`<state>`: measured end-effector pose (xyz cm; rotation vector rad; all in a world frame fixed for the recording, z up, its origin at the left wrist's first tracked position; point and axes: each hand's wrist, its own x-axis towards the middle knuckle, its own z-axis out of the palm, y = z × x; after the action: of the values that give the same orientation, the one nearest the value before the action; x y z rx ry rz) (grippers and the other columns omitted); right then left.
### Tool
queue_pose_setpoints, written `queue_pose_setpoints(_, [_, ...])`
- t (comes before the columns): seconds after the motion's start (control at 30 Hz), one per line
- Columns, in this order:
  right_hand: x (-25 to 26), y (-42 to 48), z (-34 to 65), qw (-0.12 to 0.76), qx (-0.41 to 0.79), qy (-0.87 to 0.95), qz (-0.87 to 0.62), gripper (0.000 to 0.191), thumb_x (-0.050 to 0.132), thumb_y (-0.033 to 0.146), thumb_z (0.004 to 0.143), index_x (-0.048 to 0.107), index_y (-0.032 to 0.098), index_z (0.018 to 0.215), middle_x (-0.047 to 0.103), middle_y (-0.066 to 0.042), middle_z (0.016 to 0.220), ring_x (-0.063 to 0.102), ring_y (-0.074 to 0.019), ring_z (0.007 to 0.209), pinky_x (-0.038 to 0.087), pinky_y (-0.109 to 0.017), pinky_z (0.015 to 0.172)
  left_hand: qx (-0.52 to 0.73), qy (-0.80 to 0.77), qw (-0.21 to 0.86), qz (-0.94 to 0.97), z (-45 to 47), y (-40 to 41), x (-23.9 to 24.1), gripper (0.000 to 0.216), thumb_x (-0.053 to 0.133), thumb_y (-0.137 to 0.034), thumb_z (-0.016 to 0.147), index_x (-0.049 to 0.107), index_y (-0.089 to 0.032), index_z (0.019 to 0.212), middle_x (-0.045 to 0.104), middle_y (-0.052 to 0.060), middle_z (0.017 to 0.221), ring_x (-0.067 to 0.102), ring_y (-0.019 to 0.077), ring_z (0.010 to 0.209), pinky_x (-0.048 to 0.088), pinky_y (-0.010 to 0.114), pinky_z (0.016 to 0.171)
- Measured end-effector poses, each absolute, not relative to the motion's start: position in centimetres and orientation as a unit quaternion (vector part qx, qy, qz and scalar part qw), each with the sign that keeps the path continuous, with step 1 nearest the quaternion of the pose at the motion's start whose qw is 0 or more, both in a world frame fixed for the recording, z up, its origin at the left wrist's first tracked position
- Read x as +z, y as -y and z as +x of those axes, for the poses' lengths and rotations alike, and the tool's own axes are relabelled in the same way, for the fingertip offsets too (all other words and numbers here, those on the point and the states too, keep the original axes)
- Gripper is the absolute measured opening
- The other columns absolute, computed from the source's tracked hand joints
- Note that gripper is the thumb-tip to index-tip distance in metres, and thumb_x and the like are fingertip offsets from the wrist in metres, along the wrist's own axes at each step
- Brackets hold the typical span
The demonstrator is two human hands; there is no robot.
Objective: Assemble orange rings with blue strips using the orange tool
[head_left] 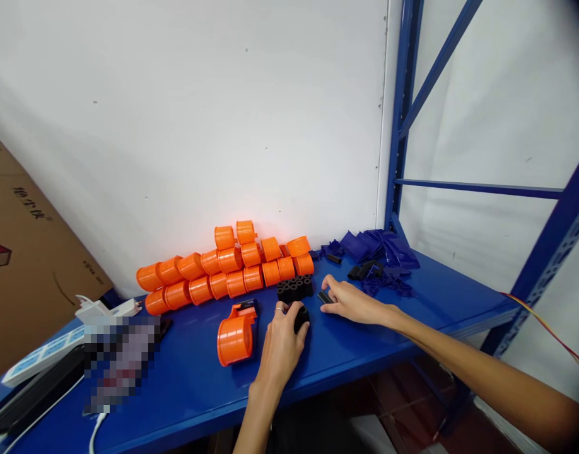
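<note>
My left hand (pixel 282 337) rests on the blue shelf top (pixel 365 340) with its fingers curled over a round black part (pixel 301 317). My right hand (pixel 349 301) lies just to its right, fingertips pinching a small black piece (pixel 324 297). A block of black rollers (pixel 294 288) sits right behind both hands. An orange tape dispenser with a black fitting (pixel 236 334) lies to the left of my left hand.
A stacked row of orange dispenser shells (pixel 223 271) lines the white wall. Dark blue and black plastic parts (pixel 381 261) are heaped at the back right by the blue rack post (pixel 398 126). A white power strip (pixel 38 356) and cables lie left; a cardboard box (pixel 24 252) stands beyond.
</note>
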<state>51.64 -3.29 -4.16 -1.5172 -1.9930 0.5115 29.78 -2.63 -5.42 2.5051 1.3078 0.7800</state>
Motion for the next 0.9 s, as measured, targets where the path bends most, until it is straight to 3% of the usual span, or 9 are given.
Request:
queue_pose_setpoints(0.23, [-3.7, 2.5, 49.8, 0.311, 0.161, 0.75, -0.562, 0.007, 0.071, 0.024, 0.075, 0.065, 0.019, 0.074, 0.053, 0.003, 0.062, 0.047, -0.0124, 0.059, 0.026, -0.025, 0.056, 0.252, -0.449, 0.089, 0.852, 29.6, 2.6, -5.5, 0.033, 0.051, -0.023, 0.089, 0.055, -0.028, 0.122, 0.055, 0.009, 0.113, 0.066, 0.0247, 0.086, 0.048, 0.033, 0.072])
queue_pose_setpoints(0.5, [-4.9, 1.9, 49.7, 0.338, 0.229, 0.746, -0.526, 0.012, 0.073, 0.023, 0.073, 0.07, 0.018, 0.084, 0.052, 0.006, 0.061, 0.048, -0.011, 0.057, 0.033, -0.021, 0.054, 0.263, -0.429, 0.117, 0.856, 29.3, 2.1, -5.4, 0.032, 0.053, -0.023, 0.089, 0.059, -0.031, 0.12, 0.06, 0.005, 0.114, 0.066, 0.0245, 0.094, 0.047, 0.031, 0.075])
queue_pose_setpoints(0.67, [-5.9, 2.2, 49.7, 0.341, 0.259, 0.75, -0.504, 0.021, 0.075, 0.032, 0.074, 0.072, 0.02, 0.091, 0.052, 0.007, 0.061, 0.048, -0.0108, 0.058, 0.033, -0.021, 0.055, 0.289, -0.44, 0.164, 0.835, 29.4, 1.8, -5.7, 0.053, 0.058, -0.022, 0.086, 0.048, -0.03, 0.137, 0.065, 0.006, 0.12, 0.062, 0.0239, 0.107, 0.046, 0.032, 0.086])
queue_pose_setpoints(0.8, [-6.4, 2.1, 49.5, 0.353, 0.255, 0.74, -0.512, 0.013, 0.073, 0.032, 0.076, 0.072, 0.021, 0.083, 0.052, 0.006, 0.06, 0.046, -0.0108, 0.059, 0.03, -0.021, 0.054, 0.303, -0.474, 0.2, 0.802, 29.5, 1.5, -5.8, 0.027, 0.061, -0.022, 0.083, 0.065, -0.024, 0.109, 0.071, 0.003, 0.092, 0.064, 0.021, 0.084, 0.045, 0.029, 0.075])
queue_pose_setpoints(0.9, [-6.7, 1.5, 49.3, 0.359, 0.247, 0.731, -0.526, 0.013, 0.075, 0.03, 0.074, 0.072, 0.021, 0.083, 0.054, 0.006, 0.061, 0.048, -0.0115, 0.059, 0.029, -0.022, 0.055, 0.305, -0.496, 0.214, 0.784, 29.5, 1.0, -5.7, 0.015, 0.063, -0.023, 0.08, 0.068, -0.024, 0.094, 0.068, -0.001, 0.075, 0.061, 0.0186, 0.071, 0.042, 0.027, 0.065])
